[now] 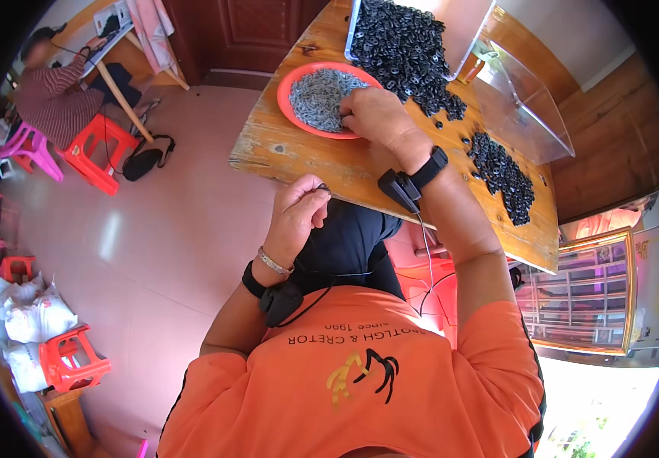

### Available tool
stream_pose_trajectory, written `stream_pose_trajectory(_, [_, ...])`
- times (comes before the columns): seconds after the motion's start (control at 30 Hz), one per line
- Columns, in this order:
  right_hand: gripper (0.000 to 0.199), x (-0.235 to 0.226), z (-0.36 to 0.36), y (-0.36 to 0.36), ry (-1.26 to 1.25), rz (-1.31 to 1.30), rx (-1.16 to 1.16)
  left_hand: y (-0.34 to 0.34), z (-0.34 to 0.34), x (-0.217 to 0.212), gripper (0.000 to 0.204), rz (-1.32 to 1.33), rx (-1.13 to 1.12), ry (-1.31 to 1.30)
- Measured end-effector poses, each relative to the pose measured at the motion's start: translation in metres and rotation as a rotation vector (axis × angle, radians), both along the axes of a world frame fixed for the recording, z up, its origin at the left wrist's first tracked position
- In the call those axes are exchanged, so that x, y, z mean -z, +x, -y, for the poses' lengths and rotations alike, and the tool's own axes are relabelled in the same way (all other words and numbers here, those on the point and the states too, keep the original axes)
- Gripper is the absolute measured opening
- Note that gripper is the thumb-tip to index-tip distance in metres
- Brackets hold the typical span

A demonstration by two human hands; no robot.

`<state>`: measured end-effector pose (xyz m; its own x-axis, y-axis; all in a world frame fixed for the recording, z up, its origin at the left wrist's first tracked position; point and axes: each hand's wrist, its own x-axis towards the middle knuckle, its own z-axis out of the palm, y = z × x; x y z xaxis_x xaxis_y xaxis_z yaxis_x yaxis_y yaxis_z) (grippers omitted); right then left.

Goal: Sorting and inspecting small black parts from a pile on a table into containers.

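My left hand [299, 214] is closed, just off the table's near edge, with a small black plastic piece [323, 188] pinched between thumb and forefinger. At the right side of a round red bowl [285, 107], my right hand [379, 118] reaches over the rim with its fingers curled down. Its fingertips touch a heap of thin grey metal pieces [316, 98], possibly screws or pins. What those fingertips hold, if anything, is hidden. Beyond the bowl lies a big pile of small black pieces with holes [398, 49], spilling out of a clear plastic bin [471, 34].
A smaller pile of black pieces [503, 177] lies right on the wooden table [268, 145], near a clear plastic container [524, 99]. Black devices with cables are strapped to both wrists. Across the room a person [58, 107] sits on a red stool [100, 153]. White sacks [39, 317] stand left.
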<state>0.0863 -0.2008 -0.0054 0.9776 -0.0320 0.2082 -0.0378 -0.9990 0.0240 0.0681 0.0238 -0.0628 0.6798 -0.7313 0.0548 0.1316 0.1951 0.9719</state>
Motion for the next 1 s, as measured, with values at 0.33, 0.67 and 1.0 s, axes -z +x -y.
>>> stream_pose_trajectory(0.33, [0.018,0.003,-0.002,0.004,0.230,0.124,0.065,0.006,-0.006,0.004,0.018,-0.055,0.001,-0.012])
stream_pose_trajectory(0.67, [0.014,-0.016,-0.017,-0.054,1.521,0.121,-0.160,-0.006,-0.005,-0.026,0.016,0.044,-0.006,-0.029])
stream_pose_trajectory(1.0, [0.013,-0.006,-0.074,-0.150,1.490,0.374,-0.084,-0.046,0.011,-0.044,0.017,0.298,-0.004,-0.050])
